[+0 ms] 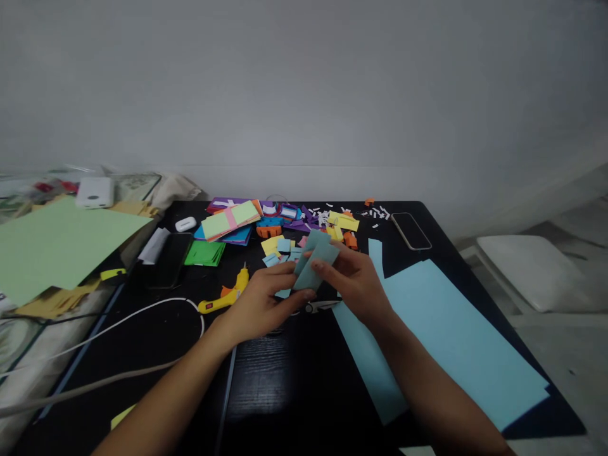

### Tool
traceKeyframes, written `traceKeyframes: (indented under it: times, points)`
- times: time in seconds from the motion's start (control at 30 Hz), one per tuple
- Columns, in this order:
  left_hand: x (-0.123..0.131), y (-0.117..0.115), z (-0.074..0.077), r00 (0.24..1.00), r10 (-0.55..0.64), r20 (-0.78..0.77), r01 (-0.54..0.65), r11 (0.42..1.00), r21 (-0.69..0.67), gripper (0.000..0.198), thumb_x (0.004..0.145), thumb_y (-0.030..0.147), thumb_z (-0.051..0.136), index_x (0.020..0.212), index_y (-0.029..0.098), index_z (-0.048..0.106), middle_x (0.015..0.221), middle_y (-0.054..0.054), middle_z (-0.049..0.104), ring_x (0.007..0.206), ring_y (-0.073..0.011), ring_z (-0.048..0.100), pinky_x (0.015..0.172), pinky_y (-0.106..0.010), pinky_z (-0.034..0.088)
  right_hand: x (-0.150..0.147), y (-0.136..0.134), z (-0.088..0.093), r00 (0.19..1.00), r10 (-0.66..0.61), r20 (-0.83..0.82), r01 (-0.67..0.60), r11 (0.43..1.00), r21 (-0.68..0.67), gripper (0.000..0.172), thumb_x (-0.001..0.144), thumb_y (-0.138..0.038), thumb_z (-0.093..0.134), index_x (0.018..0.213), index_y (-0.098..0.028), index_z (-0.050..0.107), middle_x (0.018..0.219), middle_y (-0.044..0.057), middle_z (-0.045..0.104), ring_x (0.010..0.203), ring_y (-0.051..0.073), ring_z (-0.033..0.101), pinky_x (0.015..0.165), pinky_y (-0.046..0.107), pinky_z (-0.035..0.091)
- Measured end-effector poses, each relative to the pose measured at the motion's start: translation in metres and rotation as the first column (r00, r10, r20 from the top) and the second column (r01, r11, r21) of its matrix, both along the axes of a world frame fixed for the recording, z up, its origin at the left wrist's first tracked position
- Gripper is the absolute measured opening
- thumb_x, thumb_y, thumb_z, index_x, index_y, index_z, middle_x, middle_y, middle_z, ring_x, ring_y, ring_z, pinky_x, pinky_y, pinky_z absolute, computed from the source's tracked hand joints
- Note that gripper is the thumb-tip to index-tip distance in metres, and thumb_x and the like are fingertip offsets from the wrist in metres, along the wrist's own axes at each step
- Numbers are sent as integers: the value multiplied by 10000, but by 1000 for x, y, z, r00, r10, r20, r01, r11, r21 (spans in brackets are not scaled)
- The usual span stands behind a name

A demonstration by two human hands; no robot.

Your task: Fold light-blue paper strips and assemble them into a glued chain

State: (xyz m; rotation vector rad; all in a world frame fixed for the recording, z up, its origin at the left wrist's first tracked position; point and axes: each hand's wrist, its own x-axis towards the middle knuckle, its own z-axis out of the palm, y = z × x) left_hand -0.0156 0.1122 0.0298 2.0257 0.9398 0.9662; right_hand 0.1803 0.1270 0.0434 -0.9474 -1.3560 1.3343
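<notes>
Between both hands, above the middle of the black table [266,399], is a folded piece of light blue paper [317,265]. My left hand [266,301] pinches its lower left side between thumb and fingers. On the right edge, my right hand [357,282] closes with its thumb on the near face. Just below the hands lies a metal tool [320,306], partly hidden, perhaps scissors. Behind the hands are small blue and yellow paper pieces [273,246]. Large light blue sheets [456,335] lie under and beside my right forearm.
A yellow glue gun [228,294] lies left of my left hand, near a white cable [156,304]. Farther back are stacked coloured papers [230,220], green paper [204,253] and white scraps [375,214]. Phones lie at the left [168,259] and right [411,231].
</notes>
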Motion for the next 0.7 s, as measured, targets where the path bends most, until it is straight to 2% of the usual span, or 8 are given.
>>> traceKeyframes:
  times: [0.13, 0.3, 0.53, 0.7]
  points:
    - [6, -1, 1, 1000, 8, 25, -6, 998, -56, 341, 1014, 341, 616, 723, 183, 704, 804, -36, 668, 748, -161, 615, 703, -275, 482, 4, -2, 4, 979, -171, 106, 166, 985, 56, 229, 853, -482, 833, 810, -257, 829, 818, 24, 775, 807, 233, 720, 752, 388, 618]
    - [11, -2, 0, 995, 98, -1, -98, 986, -138, 432, 1018, 414, 593, 663, 174, 648, 626, 12, 568, 594, -127, 507, 587, -255, 382, 8, -2, 6, 948, -286, 142, 268, 955, 129, 110, 830, -385, 858, 819, -276, 849, 789, -4, 782, 750, 209, 700, 684, 358, 587]
    - [10, -2, -5, 993, 114, 2, -112, 979, -173, 371, 998, 400, 624, 700, 182, 661, 639, 11, 597, 608, -132, 516, 580, -256, 376, 7, -2, 8, 951, -285, 119, 276, 957, 84, 74, 799, -364, 878, 799, -298, 847, 793, -10, 793, 774, 208, 718, 727, 376, 619]
    - [10, -2, -4, 990, 129, 60, -117, 978, -172, 293, 987, 340, 637, 747, 184, 698, 674, 14, 615, 631, -126, 534, 599, -248, 400, 7, -1, 7, 967, -246, 58, 241, 967, 85, 96, 829, -342, 860, 884, -268, 830, 926, 19, 821, 878, 214, 763, 821, 374, 645]
